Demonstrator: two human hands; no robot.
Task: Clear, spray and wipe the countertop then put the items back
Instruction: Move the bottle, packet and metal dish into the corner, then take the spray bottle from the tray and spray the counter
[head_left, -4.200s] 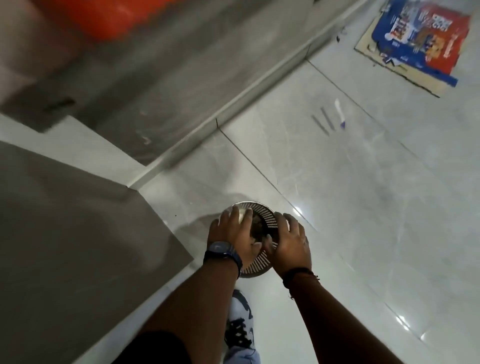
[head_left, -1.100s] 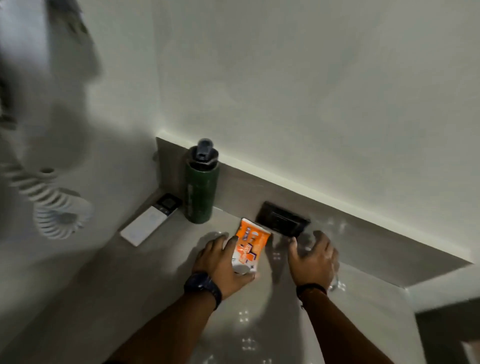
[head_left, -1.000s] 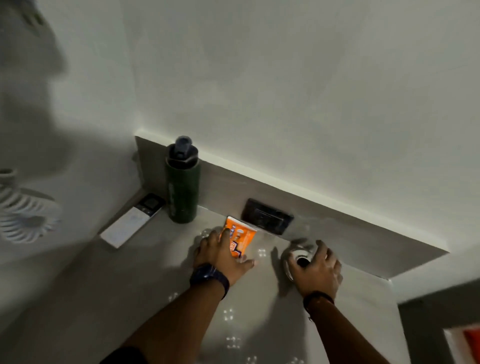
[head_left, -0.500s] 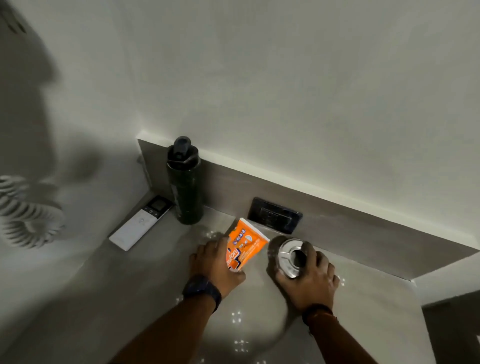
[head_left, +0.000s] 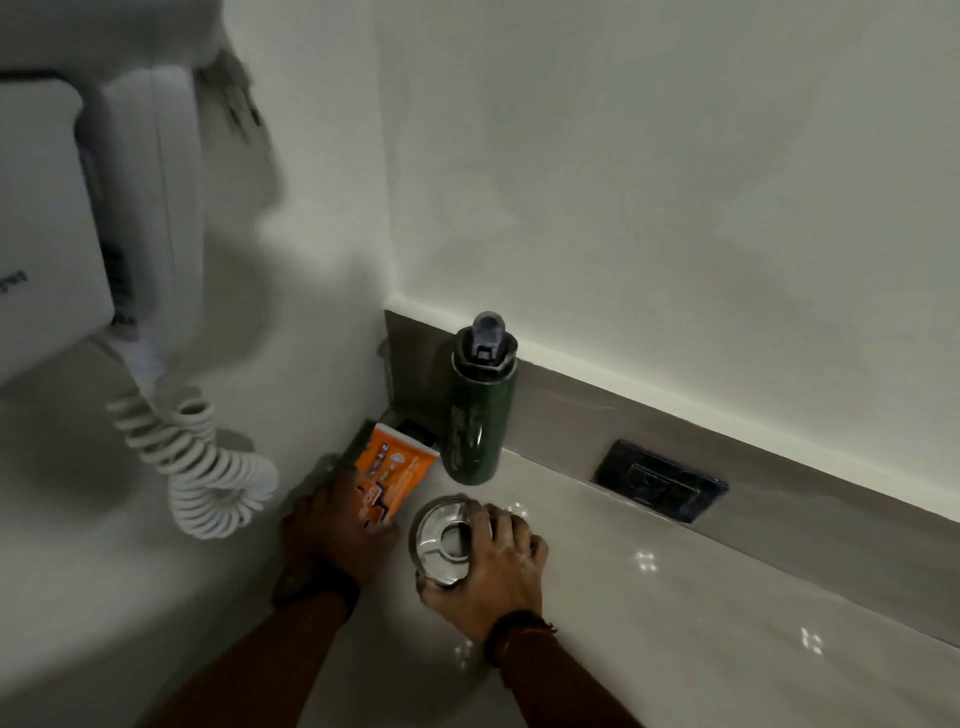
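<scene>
The left hand's (head_left: 332, 525) grip is closed on a flat orange packet (head_left: 390, 483) lying near the counter's (head_left: 649, 613) back-left corner. The right hand (head_left: 488, 566) wraps its grip around a round shiny metal container (head_left: 441, 538) just beside it. A dark green bottle (head_left: 475, 415) stands upright behind both.

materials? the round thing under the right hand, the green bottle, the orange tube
Round holder: looks like polished metal, with mirror-like glints on its rim. Green bottle: probably painted metal, smooth and semi-gloss; its dark cap looks like plastic. Orange tube: seems to be soft printed plastic, flat crimped end, held by the left hand.
</scene>
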